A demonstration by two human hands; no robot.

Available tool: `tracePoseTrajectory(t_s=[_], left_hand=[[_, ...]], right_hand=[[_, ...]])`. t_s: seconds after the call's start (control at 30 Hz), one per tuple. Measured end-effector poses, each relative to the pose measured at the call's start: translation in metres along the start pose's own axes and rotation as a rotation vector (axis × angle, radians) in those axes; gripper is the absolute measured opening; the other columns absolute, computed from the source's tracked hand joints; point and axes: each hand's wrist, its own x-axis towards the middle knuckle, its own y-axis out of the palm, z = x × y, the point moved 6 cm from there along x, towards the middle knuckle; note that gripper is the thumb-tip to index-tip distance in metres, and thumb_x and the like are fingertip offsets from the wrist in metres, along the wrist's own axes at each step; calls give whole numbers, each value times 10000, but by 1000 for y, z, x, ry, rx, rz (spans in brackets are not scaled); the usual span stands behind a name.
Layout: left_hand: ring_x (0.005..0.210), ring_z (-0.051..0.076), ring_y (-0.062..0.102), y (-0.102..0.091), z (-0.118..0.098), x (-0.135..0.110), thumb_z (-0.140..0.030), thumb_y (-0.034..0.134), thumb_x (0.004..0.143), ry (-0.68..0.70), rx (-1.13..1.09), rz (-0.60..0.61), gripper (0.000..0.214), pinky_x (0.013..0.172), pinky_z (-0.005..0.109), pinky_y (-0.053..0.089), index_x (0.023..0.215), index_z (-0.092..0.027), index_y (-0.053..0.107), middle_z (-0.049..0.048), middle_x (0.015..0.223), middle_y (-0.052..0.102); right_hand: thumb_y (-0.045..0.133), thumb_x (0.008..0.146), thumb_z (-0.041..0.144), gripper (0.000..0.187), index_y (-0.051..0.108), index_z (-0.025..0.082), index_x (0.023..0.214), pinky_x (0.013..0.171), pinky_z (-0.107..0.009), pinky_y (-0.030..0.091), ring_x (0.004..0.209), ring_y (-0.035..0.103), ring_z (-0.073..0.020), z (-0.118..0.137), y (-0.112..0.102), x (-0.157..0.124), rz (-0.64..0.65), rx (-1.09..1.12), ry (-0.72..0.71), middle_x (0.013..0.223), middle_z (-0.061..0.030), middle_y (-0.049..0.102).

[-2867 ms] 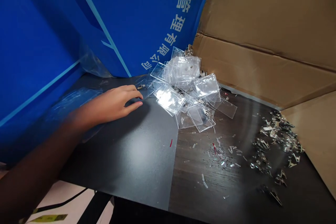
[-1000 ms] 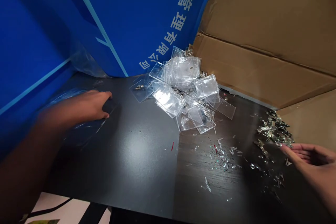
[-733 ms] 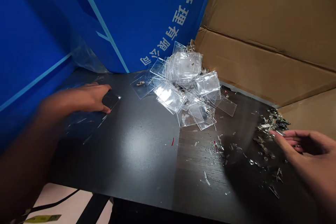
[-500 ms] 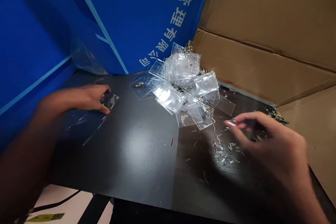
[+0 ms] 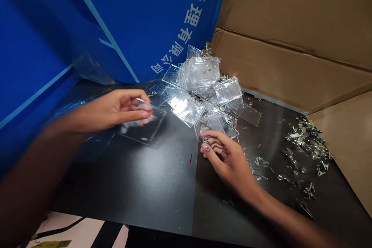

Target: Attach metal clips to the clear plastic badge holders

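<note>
1. Clear badge holder (image 5: 144, 130) — pinched by the fingers of the left hand (image 5: 110, 110), over the dark table (image 5: 162, 193).
2. Silver clip (image 5: 206, 147) — gripped between the fingertips of the right hand (image 5: 231, 161).
3. Holder pile (image 5: 200, 89) — between and beyond both hands, against the blue board (image 5: 162, 27) and cardboard (image 5: 290, 66).
4. Clip heap (image 5: 305, 139) — on the table, right of the right hand.

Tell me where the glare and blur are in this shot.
In the head view, the left forearm is smeared by motion blur, the clear badge holders flare with white glare, a pale sheen sits on the black tabletop, and the right hand looks fairly sharp.
</note>
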Motion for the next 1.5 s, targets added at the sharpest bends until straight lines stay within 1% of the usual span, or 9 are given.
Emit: tracePoseTrajectory(t_s=[0.1, 0.23, 0.43, 0.6, 0.77, 0.9, 1.1, 1.3, 1.5], left_hand=[[911, 202, 774, 56, -23, 4, -280, 887, 956, 148, -331, 72, 156, 861, 307, 610, 968, -178, 769, 72, 969, 819], [1030, 218, 740, 113, -17, 6, -150, 823, 858, 69, -778, 171, 82, 926, 311, 600, 836, -164, 745, 86, 1032, 783], [1177, 269, 691, 157, 1, 3, -88, 735, 767, -65, -1034, 288, 94, 1063, 409, 604, 717, -149, 684, 125, 1258, 716], [1266, 258, 657, 163, -1, 0, -119, 789, 844, -55, -995, 281, 138, 1076, 374, 611, 760, -151, 685, 109, 1314, 665], [1056, 261, 731, 157, 2, -4, -597, 670, 1072, 7, -849, -9, 438, 975, 465, 644, 1295, -220, 667, 114, 1266, 699], [999, 189, 694, 153, 3, -14, -340, 735, 1055, 113, -435, -260, 479, 998, 392, 561, 1470, -276, 504, 63, 1258, 645], [935, 174, 515, 166, 6, -11, -208, 736, 948, 96, -450, -42, 552, 842, 327, 454, 1448, -288, 516, 11, 1094, 514], [830, 134, 406, 159, 5, -4, -253, 855, 920, 131, -493, -42, 455, 757, 280, 404, 1236, -257, 528, -19, 1034, 425], [989, 180, 581, 163, 9, -7, -250, 723, 993, 114, -514, 11, 399, 874, 336, 525, 1356, -272, 560, 33, 1140, 540]], right_hand=[[634, 1082, 427, 253, 749, 205, 1117, 768, -366, 590, 836, 722, -207, -5, 3, -3, 65, 36, 44, 915, -63, 743], [528, 1157, 448, 350, 695, 219, 952, 747, -332, 535, 792, 669, -174, -6, 10, -10, 127, 28, 51, 886, -36, 707], [499, 1142, 383, 259, 684, 229, 1238, 723, -323, 465, 741, 580, -164, 0, 19, -18, 126, -33, 29, 850, 19, 617], [660, 1038, 414, 193, 713, 229, 1023, 649, -308, 400, 644, 475, -149, 5, 18, -13, 127, -43, 43, 697, 71, 470], [667, 1030, 466, 299, 611, 238, 844, 568, -287, 323, 603, 407, -129, 0, 6, -8, -52, 49, 73, 683, 63, 489], [660, 1048, 472, 306, 583, 245, 856, 558, -280, 318, 595, 411, -131, -1, 7, -9, -99, 68, 71, 673, 64, 495], [616, 1084, 385, 271, 606, 244, 853, 686, -308, 434, 732, 538, -170, 9, 20, -13, 117, 18, 2, 768, 13, 608], [533, 1153, 388, 194, 595, 278, 1301, 826, -340, 480, 859, 562, -186, 1, 20, -21, 252, 100, 61, 942, 12, 614], [417, 1206, 570, 344, 577, 277, 1121, 652, -316, 382, 731, 446, -179, -7, 18, -24, 292, 127, 96, 857, 19, 492]])
